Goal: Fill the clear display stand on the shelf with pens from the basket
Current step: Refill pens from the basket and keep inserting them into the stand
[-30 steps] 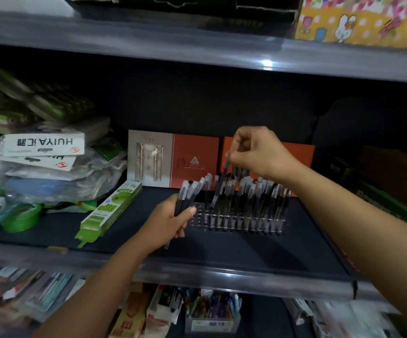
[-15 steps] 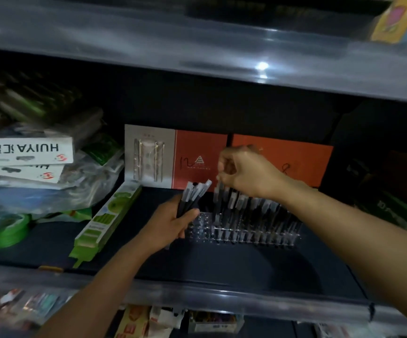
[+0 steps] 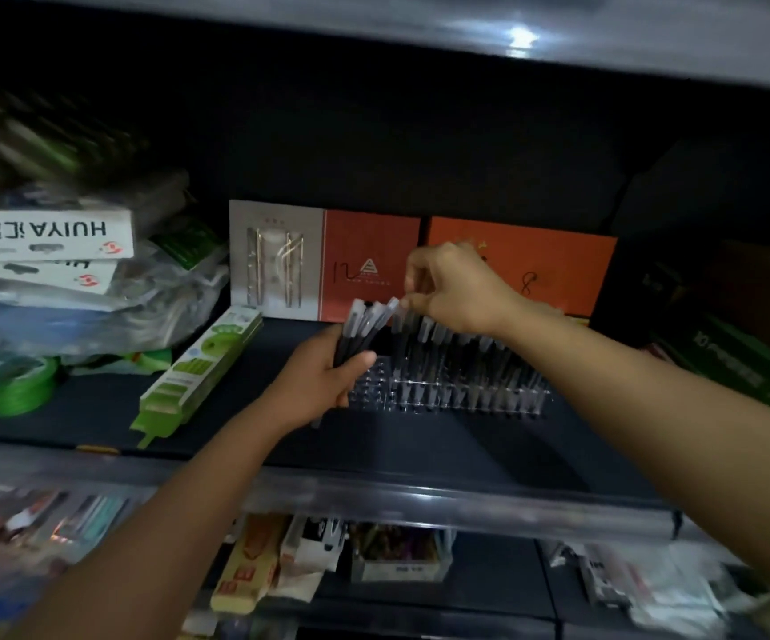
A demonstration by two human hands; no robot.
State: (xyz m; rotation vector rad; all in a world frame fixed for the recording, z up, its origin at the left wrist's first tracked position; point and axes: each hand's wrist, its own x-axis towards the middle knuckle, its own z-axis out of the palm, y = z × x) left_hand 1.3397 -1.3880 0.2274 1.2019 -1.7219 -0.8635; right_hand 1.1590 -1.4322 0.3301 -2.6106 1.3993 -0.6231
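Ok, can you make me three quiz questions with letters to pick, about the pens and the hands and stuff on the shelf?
1. Where is the long green pack?
A. left of the clear stand
B. inside it
C. right of it

2. What colour are the boxes behind the stand?
A. blue
B. orange
C. pink

3. What is the left hand doing?
A. lying flat
B. gripping a bunch of pens
C. pointing

Answers: 1 A, it lies on the shelf to the left. 2 B, both fronts are orange. 3 B, fingers wrap the bunch.

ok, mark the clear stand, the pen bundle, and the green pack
clear display stand (image 3: pixel 376 394): head view, empty left holes.
pen bundle (image 3: pixel 364 327): head view, mid-barrels above the left hand (image 3: pixel 323 378) gripping it.
green pack (image 3: pixel 198 369): head view, middle of its face.
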